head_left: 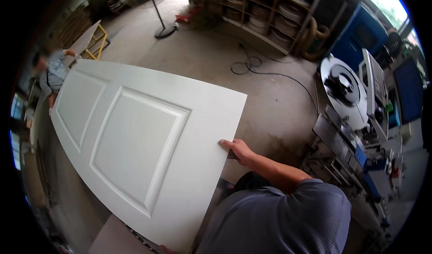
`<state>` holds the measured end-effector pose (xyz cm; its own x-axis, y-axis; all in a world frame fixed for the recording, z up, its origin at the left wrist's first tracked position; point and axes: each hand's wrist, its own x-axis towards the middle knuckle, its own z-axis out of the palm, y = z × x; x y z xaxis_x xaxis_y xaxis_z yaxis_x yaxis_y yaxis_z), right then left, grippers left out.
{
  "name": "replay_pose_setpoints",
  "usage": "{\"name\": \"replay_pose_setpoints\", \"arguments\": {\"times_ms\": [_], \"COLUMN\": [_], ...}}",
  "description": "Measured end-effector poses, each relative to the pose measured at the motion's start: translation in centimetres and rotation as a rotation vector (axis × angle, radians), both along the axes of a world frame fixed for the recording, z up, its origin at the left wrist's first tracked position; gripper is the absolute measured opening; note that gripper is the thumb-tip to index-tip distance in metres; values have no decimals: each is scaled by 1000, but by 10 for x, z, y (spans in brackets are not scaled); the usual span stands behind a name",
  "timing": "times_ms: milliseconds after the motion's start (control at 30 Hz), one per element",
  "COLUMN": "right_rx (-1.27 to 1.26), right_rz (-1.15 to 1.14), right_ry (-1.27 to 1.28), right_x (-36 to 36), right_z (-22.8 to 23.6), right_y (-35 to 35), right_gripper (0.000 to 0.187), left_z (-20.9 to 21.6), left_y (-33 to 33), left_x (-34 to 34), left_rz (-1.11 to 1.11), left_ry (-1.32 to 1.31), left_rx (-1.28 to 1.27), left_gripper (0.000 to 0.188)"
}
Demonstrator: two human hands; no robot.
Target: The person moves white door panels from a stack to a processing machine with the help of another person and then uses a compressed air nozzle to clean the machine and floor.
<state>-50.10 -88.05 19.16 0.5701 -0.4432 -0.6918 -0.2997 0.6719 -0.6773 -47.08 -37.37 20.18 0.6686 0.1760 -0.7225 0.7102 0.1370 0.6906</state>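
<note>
A large white panel door (pixel 198 132) with recessed panels is held roughly flat, stretching from me to a co-worker (pixel 56 71) at its far end. My right hand (pixel 238 150) is closed on the door's near right edge, thumb on top and fingers curled out of sight underneath. Of my left hand (pixel 167 249) only a small part shows at the lower edge of the view, on the near left edge of the door; its remaining fingers are hidden. The co-worker's hands are at the far edge of the door.
A machine (pixel 346 141) with a round white reel (pixel 344 92) and a keyboard stands on the right. Wooden shelves (pixel 245 11) line the back. A black cable (pixel 288 78) lies across the floor. A stand's round base (pixel 165 32), a yellow frame (pixel 100 42) and a flat board (pixel 117 238) are also around.
</note>
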Motion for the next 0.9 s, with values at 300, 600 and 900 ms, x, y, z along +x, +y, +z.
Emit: {"name": "replay_pose_setpoints", "arguments": {"times_ms": [300,600,900], "right_rx": [-62,-87,-122], "right_rz": [-246,-328,-453], "right_ry": [-130,-59,-6], "right_x": [-194,-344,-403], "right_z": [14,9,21], "right_y": [12,20,30], "right_gripper": [38,40,43], "left_z": [13,40,67], "left_y": [12,10,12], "left_x": [-146,-261,-287], "left_rz": [-213,-329,-472], "left_ry": [70,134,149], "left_rx": [71,115,100], "left_gripper": [72,74,76]}}
